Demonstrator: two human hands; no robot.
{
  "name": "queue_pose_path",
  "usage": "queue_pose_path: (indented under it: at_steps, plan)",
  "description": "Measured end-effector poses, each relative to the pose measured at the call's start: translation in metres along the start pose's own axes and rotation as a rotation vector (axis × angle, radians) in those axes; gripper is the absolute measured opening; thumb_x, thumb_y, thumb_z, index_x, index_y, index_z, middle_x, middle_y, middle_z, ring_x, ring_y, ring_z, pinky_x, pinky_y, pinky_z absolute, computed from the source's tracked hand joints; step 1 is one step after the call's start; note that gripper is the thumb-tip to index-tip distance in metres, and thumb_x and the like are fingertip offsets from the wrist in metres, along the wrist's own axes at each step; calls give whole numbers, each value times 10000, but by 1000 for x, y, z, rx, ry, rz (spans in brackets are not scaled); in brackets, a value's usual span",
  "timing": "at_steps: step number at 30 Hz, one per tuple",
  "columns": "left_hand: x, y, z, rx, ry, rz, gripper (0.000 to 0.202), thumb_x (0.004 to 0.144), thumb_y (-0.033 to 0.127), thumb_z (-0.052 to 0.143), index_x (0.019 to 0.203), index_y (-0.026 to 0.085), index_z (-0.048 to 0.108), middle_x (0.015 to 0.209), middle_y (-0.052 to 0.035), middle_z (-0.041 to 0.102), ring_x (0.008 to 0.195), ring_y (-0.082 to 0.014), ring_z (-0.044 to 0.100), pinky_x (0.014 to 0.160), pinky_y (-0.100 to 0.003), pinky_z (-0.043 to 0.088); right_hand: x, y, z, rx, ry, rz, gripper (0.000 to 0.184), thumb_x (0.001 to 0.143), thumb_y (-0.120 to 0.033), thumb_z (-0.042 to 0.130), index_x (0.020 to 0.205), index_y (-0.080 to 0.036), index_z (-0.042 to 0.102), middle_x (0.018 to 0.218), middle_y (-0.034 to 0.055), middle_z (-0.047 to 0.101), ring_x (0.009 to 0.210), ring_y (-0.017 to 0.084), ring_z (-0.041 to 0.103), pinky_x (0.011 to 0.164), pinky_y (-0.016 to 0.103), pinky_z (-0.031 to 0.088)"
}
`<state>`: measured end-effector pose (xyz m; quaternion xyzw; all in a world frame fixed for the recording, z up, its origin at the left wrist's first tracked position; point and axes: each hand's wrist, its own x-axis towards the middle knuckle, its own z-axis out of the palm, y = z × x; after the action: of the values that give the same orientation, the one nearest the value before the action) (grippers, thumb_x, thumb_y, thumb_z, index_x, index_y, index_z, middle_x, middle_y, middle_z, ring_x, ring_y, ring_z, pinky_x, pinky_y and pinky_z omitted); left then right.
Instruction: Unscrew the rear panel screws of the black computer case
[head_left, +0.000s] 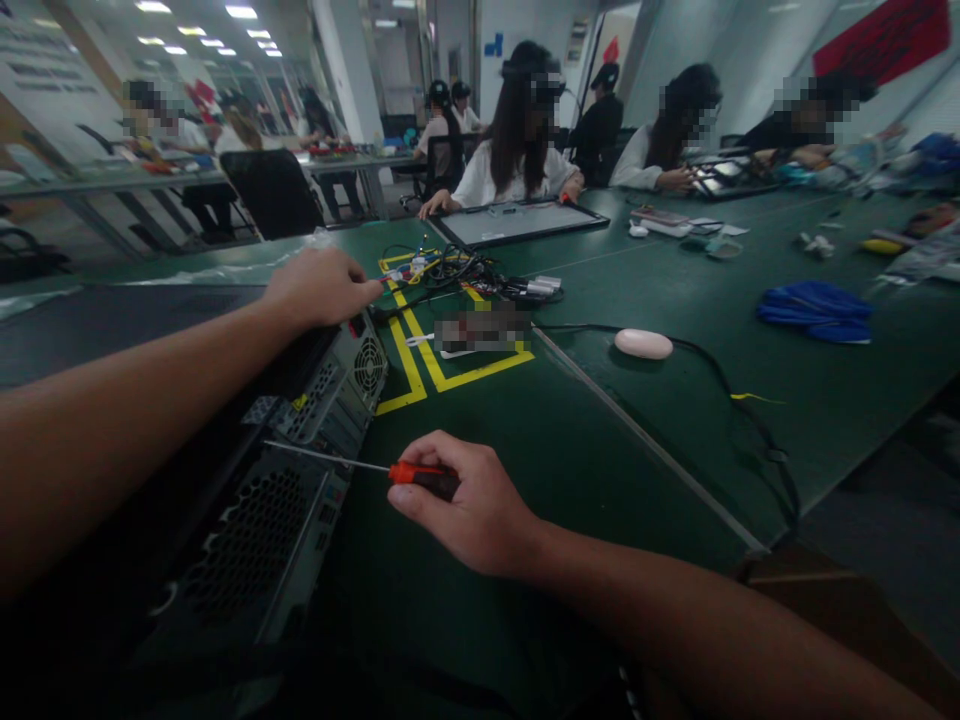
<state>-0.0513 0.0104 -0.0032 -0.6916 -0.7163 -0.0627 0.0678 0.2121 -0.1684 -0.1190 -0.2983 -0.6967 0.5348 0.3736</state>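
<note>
A desktop computer case [369, 368] lies at the left with its rear panel turned toward the right. My left hand [322, 285] rests over its far top corner, fingers curled down at the edge; the fingertips are partly hidden. In my right hand [480, 510], closed around the handle, is a screwdriver [424, 478] with an orange and black grip. Its long thin shaft points left, the tip reaching the rear panel above the honeycomb vent [255, 540]. Whether the tip sits in a screw is too small to tell.
Tangled cables [465, 268] lie beyond the case, near yellow tape [480, 378] and a pixelated item [480, 330]. Rightward are a pale oval case [643, 344], a black cable [720, 370] and blue cloth [814, 310]. Across the green table a person [517, 150] handles a flat panel [525, 222].
</note>
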Motion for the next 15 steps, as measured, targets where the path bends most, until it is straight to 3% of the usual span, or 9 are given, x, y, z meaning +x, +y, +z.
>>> queue_pose_path:
  at_steps: [2, 9, 12, 15]
  plan:
    - [0, 1, -1, 5, -12, -3, 662, 1034, 676, 585, 1284, 218, 991, 1207, -229, 905, 1119, -467, 795, 918, -556, 606, 0, 1, 0, 0, 3, 3, 203, 1026, -413, 864, 1076, -238, 775, 948, 3, 761, 840, 195, 698, 800, 338, 541]
    - [-8, 8, -8, 47, -51, 27, 782, 1084, 616, 448, 1394, 93, 940, 1351, -294, 878, 1167, -439, 786, 940, -533, 582, 0, 0, 1, -36, -32, -9, 237, 1138, -436, 748, 1075, -216, 811, 937, 22, 753, 840, 198, 690, 805, 341, 541]
    - [-9, 9, -9, 55, -55, 20, 788, 1083, 637, 441, 1402, 117, 940, 1348, -270, 882, 1184, -426, 790, 943, -517, 584, -1, -2, 1, 14, -46, 50, 285, 1030, -417, 890, 1195, -231, 751, 911, -25, 720, 795, 184, 668, 787, 330, 538]
    - [-9, 10, -10, 55, -62, 13, 792, 1076, 643, 441, 1397, 125, 947, 1315, -261, 886, 1188, -433, 800, 953, -521, 597, -1, -1, 1, -10, -21, 42, 378, 940, -370, 956, 1174, -260, 680, 890, -60, 690, 773, 170, 643, 793, 327, 534]
